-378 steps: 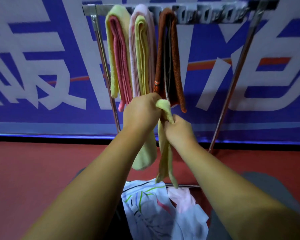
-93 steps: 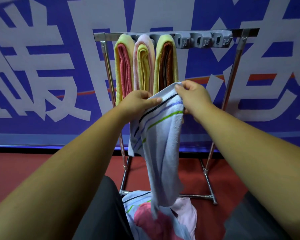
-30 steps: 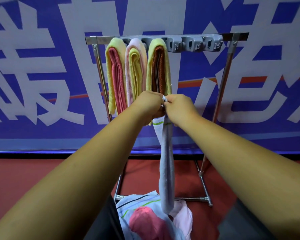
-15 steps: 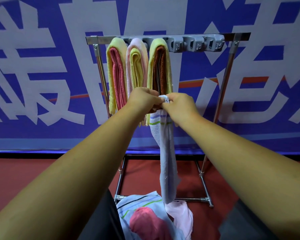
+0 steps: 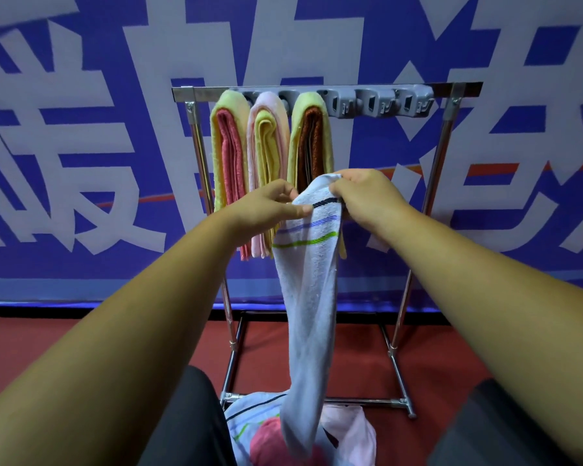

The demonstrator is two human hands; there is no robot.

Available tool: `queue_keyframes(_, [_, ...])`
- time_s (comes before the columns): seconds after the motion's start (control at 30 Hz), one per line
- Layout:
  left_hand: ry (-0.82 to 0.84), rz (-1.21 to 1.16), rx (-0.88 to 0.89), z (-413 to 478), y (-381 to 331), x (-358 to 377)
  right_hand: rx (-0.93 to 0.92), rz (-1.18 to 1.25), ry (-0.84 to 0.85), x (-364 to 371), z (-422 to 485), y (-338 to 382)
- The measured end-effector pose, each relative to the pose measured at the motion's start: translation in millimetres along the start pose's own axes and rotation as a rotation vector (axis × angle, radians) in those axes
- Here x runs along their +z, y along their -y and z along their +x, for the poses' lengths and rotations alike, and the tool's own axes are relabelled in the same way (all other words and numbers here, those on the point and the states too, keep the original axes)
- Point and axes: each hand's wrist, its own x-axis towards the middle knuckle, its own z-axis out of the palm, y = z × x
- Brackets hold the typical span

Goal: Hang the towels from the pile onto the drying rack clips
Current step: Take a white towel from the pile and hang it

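Towel (image 5: 308,297) hangs below rack (image 5: 317,90), three clips filled; left hand (image 5: 266,208) and right hand (image 5: 367,196) pinch its top edge.

Your forearms (image 5: 169,297) are bare from the near corners up to your left hand (image 5: 266,210) and right hand (image 5: 367,196). You wear plain dark grey trousers (image 5: 189,425), showing over one knee near left and the other near right.

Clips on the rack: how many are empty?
3 empty clips, all right of the hung towels: one next to them, one in the middle, one at the rack's right end. Towels may hide others.
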Motion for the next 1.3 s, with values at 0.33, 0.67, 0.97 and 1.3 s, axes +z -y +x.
queue_keyframes(0.33, [0.090,-0.303,-0.162,0,-17,-6,-0.025,0.290,0.089,-28,13,16])
queue_keyframes(0.67, [0.064,-0.539,-0.108,1,-35,-12,-0.050,0.346,0.011,-57,22,24])
queue_keyframes(0.97, [-0.178,-0.444,0.060,3,-68,-22,-0.030,0.345,-0.030,-80,28,32])
queue_keyframes(1.3, [-0.467,0.013,0.086,21,-98,-30,0.063,0.331,-0.092,-81,27,43])
